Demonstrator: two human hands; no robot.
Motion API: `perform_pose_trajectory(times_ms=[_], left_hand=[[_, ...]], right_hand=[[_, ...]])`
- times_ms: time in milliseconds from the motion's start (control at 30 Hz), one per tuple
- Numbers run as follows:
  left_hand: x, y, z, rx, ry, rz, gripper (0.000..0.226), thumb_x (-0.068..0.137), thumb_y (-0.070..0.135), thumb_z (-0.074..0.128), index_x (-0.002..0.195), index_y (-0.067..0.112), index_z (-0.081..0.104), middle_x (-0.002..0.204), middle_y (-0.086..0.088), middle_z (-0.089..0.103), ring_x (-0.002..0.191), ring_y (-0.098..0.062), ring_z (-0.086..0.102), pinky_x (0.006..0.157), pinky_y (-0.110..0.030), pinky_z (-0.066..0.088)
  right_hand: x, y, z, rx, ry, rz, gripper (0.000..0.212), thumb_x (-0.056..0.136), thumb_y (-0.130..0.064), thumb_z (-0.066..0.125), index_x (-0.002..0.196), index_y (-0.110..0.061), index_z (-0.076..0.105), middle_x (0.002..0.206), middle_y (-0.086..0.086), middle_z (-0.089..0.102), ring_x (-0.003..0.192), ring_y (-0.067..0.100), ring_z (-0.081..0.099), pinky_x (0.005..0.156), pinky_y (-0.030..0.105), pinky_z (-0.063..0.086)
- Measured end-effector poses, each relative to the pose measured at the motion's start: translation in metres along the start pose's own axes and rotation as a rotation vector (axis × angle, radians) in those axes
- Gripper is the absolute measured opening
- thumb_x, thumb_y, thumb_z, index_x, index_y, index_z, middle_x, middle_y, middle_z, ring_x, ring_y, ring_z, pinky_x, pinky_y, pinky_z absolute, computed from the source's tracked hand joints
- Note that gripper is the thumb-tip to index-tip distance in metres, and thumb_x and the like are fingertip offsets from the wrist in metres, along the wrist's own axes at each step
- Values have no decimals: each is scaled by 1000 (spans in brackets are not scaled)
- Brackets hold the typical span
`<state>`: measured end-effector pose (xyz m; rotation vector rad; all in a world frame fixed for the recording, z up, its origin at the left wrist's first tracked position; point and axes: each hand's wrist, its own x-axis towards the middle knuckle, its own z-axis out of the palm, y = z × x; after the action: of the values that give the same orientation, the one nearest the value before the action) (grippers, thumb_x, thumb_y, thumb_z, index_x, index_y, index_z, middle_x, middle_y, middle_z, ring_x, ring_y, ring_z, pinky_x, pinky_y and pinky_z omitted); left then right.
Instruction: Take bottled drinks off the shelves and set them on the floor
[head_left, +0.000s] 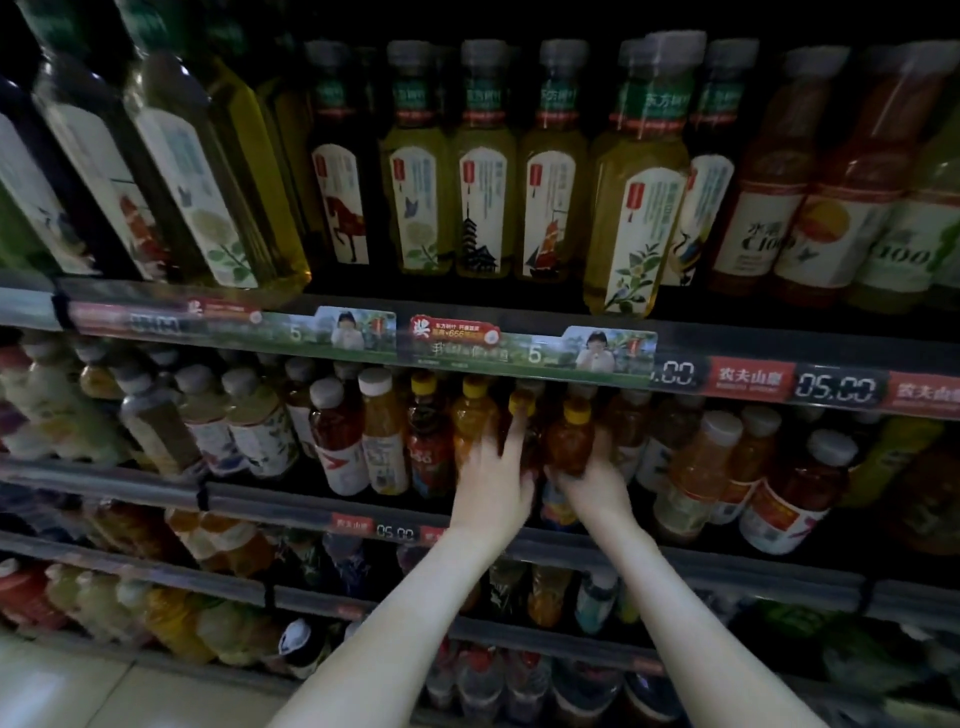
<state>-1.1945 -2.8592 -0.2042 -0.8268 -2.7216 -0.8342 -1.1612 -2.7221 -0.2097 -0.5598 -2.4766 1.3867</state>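
Observation:
Both my hands reach into the second shelf (519, 535) among amber tea bottles with yellow caps. My left hand (491, 483) wraps its fingers round a dark amber bottle (519, 415) whose yellow cap shows above my fingers. My right hand (592, 486) grips the lower half of a neighbouring amber bottle (571, 441) with a yellow cap. The two bottles stand side by side, upright, at the shelf's front. Their lower labels are hidden behind my hands.
The top shelf holds green tea bottles (483, 202) with white labels and orange drinks (831, 218) at right. More bottles crowd both sides on the second shelf and the shelves below. Pale floor tiles (104, 691) show at bottom left. The scene is dim.

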Motion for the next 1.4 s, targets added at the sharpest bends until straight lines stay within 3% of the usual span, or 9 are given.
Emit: perform_pose_trajectory(times_ms=[100,200,333,500,767,967,1200,1267,1400], left_hand=[[6,1,5,-127,37,-37,87,88,27,63,152,11,6,147,-21,26,135,-34,24,113,-41,24],[11,3,8,-145,107,-97,86,81,30,72,147,1,24,133,-25,36,124,-38,30,108,-44,28],[3,0,14,-205,11,-104,74,84,36,67,146,17,31,132,-19,32,126,-36,29,102,-35,31],[-1,0,14,-226,-167,-29,70,91,37,59,148,26,20,136,-12,48,116,-32,53,80,-32,48],[-32,28,-7,-370,-6,37,66,86,33,69,143,24,36,141,0,49,126,-18,48,91,-21,41],[-82,134,-28,-510,-98,171,64,81,38,73,121,61,28,117,21,53,108,0,51,87,-14,39],[-186,289,50,-588,-394,182,65,72,37,80,129,41,48,103,17,65,103,-6,61,82,-12,42],[-218,339,78,-646,-469,168,69,70,37,82,130,39,49,103,17,65,102,-2,61,78,-4,40],[-271,440,122,-735,-635,157,70,69,38,83,131,34,51,108,13,64,96,1,60,81,-11,45]], right_hand=[[-7,1,2,7,94,-62,63,85,-19,70,134,-14,30,103,-8,52,97,12,53,80,25,41],[-17,6,0,6,164,-118,56,79,-14,75,123,-19,40,104,-14,47,104,8,50,87,24,41],[-31,15,-8,58,193,-102,59,74,-15,80,121,-25,47,117,-3,54,112,10,52,93,21,41],[-58,18,-16,118,320,-120,69,75,-10,80,123,-36,38,123,-5,45,114,2,44,88,-4,29],[-110,20,-69,98,433,-141,74,74,-23,82,135,-22,40,129,-2,44,118,8,43,97,22,37],[-187,53,-161,128,478,-35,74,70,-25,85,131,-19,45,125,1,53,112,16,53,93,29,43],[-340,131,-310,126,545,116,65,67,-17,86,121,-22,51,109,-6,60,95,9,60,75,8,43],[-386,158,-352,82,560,164,66,66,-17,87,121,-23,51,106,-6,61,94,10,60,79,15,45],[-473,204,-427,13,583,275,69,66,-23,87,125,-25,52,107,-7,63,95,10,60,78,17,43]])
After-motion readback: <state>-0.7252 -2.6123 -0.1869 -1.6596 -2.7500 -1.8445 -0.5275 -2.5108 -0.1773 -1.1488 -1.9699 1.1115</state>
